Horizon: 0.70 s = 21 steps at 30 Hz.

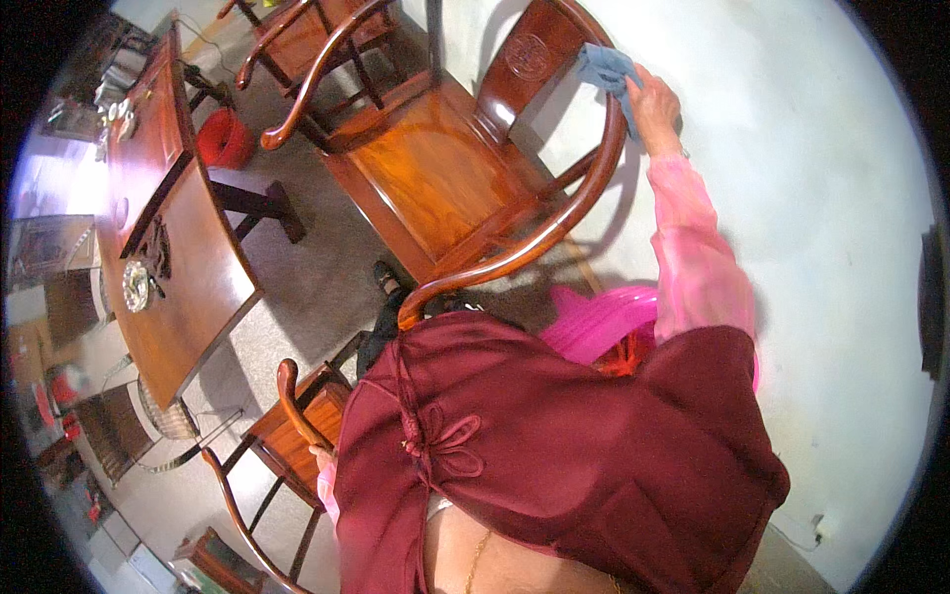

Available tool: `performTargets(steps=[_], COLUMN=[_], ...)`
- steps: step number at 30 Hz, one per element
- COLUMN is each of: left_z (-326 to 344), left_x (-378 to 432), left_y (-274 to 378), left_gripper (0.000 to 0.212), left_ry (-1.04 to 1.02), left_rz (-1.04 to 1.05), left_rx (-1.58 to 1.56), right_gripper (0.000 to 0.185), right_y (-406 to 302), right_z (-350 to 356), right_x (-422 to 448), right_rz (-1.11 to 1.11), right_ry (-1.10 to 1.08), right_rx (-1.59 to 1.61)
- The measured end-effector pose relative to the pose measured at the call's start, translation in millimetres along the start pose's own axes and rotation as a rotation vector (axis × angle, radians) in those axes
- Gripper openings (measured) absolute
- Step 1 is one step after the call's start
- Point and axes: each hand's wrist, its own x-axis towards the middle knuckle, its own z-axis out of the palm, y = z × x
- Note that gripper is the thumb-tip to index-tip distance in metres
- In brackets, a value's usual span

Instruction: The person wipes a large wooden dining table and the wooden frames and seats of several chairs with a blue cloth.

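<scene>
My right hand [657, 108] holds a crumpled blue cloth [610, 68] against the curved top rail of a polished wooden armchair [430, 174]. The cloth lies over the rail, beside the back splat [528, 58] with its round carved emblem. Low on the left, my left hand [324, 457] is at the armrest [295, 405] of a second wooden chair. Its fingers seem to touch that armrest; my dark red vest [564, 445] hides most of the hand, so its grip cannot be made out.
A pink plastic object [605, 319] sits low between the armchair and the white wall [801, 185]. To the left stands a long wooden table [197, 297] with a glass ashtray [136, 286]. A red basket [225, 139] is on the floor near it. Another wooden chair [326, 30] stands beyond the armchair.
</scene>
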Motion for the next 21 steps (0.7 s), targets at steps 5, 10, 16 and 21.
performTargets(steps=[5, 10, 16, 21], left_z=[-10.5, -17.6, -33.0, -80.1], left_x=[-4.2, -3.6, 15.6, 29.6], left_y=[31.1, 67.3, 121.1, 159.8], left_gripper=[0.062, 0.06, 0.057, 0.055], left_ry=[0.004, -0.002, -0.002, 0.019], left_rz=[-0.02, -0.017, 0.007, 0.035], left_rx=[0.021, 0.041, 0.037, 0.054], right_gripper=[0.034, 0.043, 0.054, 0.058], right_y=[8.4, 0.5, -32.4, -1.0], right_z=[-1.1, -7.3, -15.0, -6.5], right_x=[-21.5, -28.3, -24.8, -30.7], right_rz=[-0.003, 0.052, 0.061, 0.089], right_ry=[0.028, -0.062, -0.128, -0.063], right_rx=[0.042, 0.051, 0.248, 0.096])
